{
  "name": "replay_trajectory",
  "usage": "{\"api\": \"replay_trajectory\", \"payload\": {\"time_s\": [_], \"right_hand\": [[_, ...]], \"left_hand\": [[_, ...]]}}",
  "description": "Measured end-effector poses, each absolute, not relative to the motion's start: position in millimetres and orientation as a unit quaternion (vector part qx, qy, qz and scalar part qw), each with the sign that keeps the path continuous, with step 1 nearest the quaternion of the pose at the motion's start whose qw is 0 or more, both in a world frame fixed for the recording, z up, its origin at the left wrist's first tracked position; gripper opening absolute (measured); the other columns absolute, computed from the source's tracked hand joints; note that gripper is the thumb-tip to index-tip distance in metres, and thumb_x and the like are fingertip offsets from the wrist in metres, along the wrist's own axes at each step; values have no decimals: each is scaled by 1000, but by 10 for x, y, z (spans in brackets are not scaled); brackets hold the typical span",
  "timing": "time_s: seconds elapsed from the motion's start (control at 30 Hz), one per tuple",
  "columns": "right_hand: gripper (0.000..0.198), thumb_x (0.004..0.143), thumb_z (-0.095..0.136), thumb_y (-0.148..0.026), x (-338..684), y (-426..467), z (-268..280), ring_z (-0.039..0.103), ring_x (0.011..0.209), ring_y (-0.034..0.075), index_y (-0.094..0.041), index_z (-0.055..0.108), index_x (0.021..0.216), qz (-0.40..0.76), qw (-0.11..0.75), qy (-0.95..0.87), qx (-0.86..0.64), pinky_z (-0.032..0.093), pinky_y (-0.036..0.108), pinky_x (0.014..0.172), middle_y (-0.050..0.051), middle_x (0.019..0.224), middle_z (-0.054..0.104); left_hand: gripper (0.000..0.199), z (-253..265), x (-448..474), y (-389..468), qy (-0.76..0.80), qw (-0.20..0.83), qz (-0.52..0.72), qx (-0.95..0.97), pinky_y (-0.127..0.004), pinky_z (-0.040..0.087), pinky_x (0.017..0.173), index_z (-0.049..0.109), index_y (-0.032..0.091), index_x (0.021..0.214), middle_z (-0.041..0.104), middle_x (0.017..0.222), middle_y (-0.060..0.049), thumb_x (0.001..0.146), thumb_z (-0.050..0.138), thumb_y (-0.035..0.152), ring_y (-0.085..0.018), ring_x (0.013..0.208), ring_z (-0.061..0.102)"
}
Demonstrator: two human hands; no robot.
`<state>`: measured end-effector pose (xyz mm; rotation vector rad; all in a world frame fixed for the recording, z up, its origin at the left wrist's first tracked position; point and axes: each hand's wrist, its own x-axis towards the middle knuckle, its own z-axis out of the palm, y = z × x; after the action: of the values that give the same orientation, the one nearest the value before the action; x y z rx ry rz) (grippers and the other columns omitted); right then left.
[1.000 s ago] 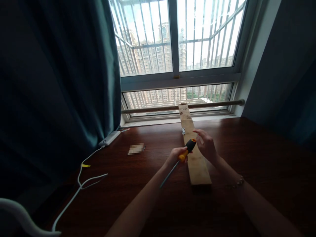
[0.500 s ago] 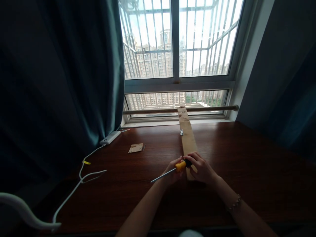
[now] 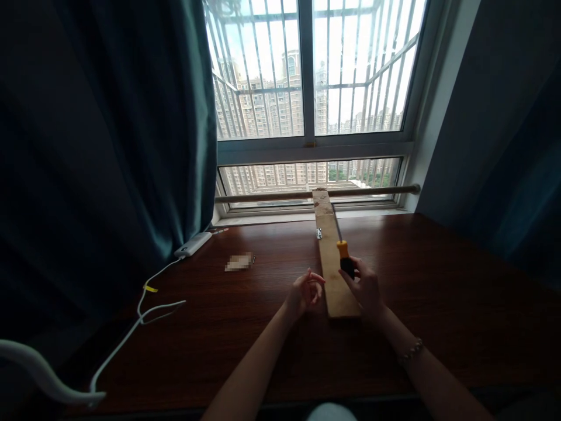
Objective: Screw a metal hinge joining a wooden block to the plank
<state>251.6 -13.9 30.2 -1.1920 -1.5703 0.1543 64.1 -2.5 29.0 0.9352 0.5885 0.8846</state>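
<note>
So there's a white power strip (image 3: 193, 244) far left, then a pixelated pale piece (image 3: 239, 262) on the table. Left hand (image 3: 305, 292) is loosely open, fingers curled, just beside the wooden board (image 3: 339, 295). Yellow-and-black screwdriver (image 3: 342, 249) is over the board, tip windowward, handle gripped by the right hand (image 3: 366, 286).

Shiny wood is seen under dull wood.
The bench (image 3: 276, 245) is made of dark wood, smooth and glossy, and light is bounced off it. The plank (image 3: 331, 257) is made of pale, matt wood, marked with rough-looking dark patches. The screwdriver (image 3: 342, 250) is made with a thin metal rod and a plastic-looking handle. Silvery metal is seen in the small piece (image 3: 319, 233) at the plank's edge. The curtain (image 3: 190, 123) is made of cloth with a soft shine.
</note>
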Motion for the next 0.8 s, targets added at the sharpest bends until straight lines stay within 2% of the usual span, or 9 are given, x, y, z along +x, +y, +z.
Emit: {"api": "replay_trajectory", "payload": {"time_s": [0.13, 0.33, 0.5, 0.8], "right_hand": [[38, 74, 51, -50, 2746, -8, 289, 58, 64, 19, -15, 59, 85, 59, 541, -538, -644, 43, 27, 58, 8, 75, 64], [39, 68, 52, -52, 2952, 145, 184, 61, 72, 24, -16, 63, 80, 67, 407, -470, -780, 40, 28, 59, 11, 74, 66], [43, 67, 51, -53, 3000, 181, 146, 62, 78, 27, -16, 64, 84, 82, 332, -470, -814, 41, 29, 60, 14, 79, 66], [43, 68, 50, -52, 3016, 208, 121, 62, 78, 25, -15, 64, 85, 88, 323, -468, -818, 42, 28, 61, 13, 80, 66]], "left_hand": [[38, 264, 629, 1, 303, 743, 422, 422, -20, 21, 37, 58, 12, 74, 52, 49, -1, 74, 46, 49, -7, 35, 39], [37, 216, 619, 47, 327, 727, 422, 431, -20, 20, 36, 58, 13, 75, 51, 50, 0, 73, 49, 48, -6, 35, 39], [36, 176, 624, 82, 320, 718, 422, 451, -20, 20, 35, 58, 13, 73, 52, 50, 0, 72, 50, 48, -7, 34, 39], [34, 103, 614, 122, 315, 710, 420, 469, -20, 22, 34, 58, 12, 75, 53, 51, 0, 72, 52, 45, -6, 34, 40]]}}
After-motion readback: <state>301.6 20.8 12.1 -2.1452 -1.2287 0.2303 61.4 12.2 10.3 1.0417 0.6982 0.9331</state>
